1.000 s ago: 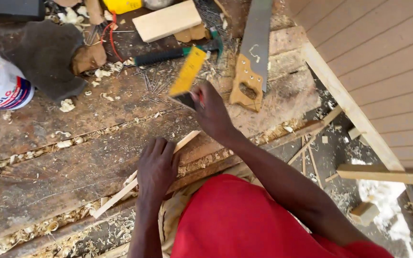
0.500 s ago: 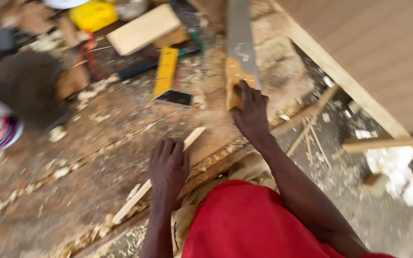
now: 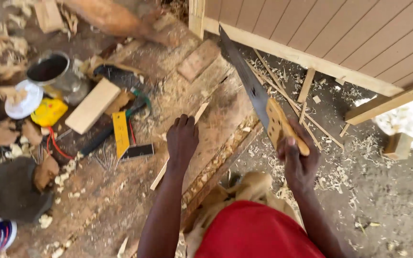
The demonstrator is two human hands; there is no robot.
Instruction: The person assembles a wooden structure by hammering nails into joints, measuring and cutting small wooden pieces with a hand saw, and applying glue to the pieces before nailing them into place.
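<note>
Landmark for this report: the workbench [image 3: 135,200], a worn plank surface littered with shavings.

On the bench's left part lie a yellow try square [image 3: 123,136], a pale wood block [image 3: 92,106] and a metal tin [image 3: 53,71], all well apart from the hands.

Near the bench's right edge, the left hand [image 3: 182,141] presses flat, fingers curled down, on a thin wood strip [image 3: 180,148] that runs diagonally along the surface. It grasps nothing; it only pins the strip.

Off the bench's right edge, the right hand [image 3: 298,160] is closed around the wooden handle of a handsaw [image 3: 259,102], blade raised in the air, clear of the strip.

Risks, as judged: the strip is slender and held by palm pressure alone, so it could skid or snap under the teeth. The pinning fingers lie near any cut line. Loose shavings reduce friction underneath.
</note>
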